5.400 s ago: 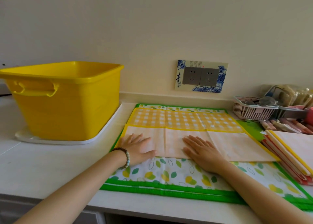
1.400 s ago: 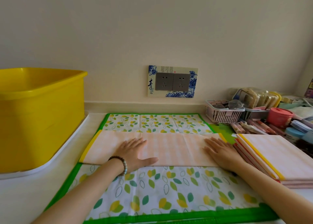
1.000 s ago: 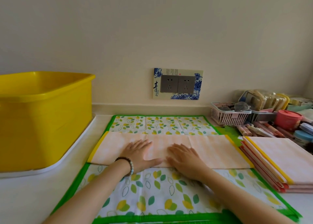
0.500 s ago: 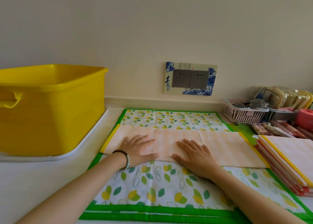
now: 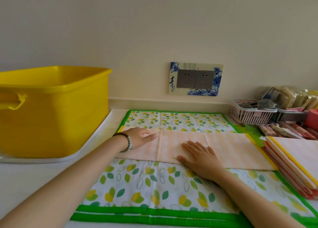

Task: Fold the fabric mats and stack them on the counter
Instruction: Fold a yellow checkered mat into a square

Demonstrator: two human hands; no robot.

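Observation:
A pale peach mat with yellow trim, folded into a long narrow strip, lies across a flat leaf-print mat with a green border on the white counter. My left hand, with a bead bracelet at the wrist, rests on the strip's left end; whether it grips the fabric edge I cannot tell. My right hand lies flat with fingers spread on the strip's middle. A stack of folded mats sits at the right edge.
A big yellow plastic tub stands on a white tray at the left. A pink wire basket, packets and a row of sticks crowd the back right. A wall socket plate is above the counter's back edge.
My left hand has slid leftward to the strip's left end. My right hand has stayed near the middle, pressing flat. The view shifted slightly.

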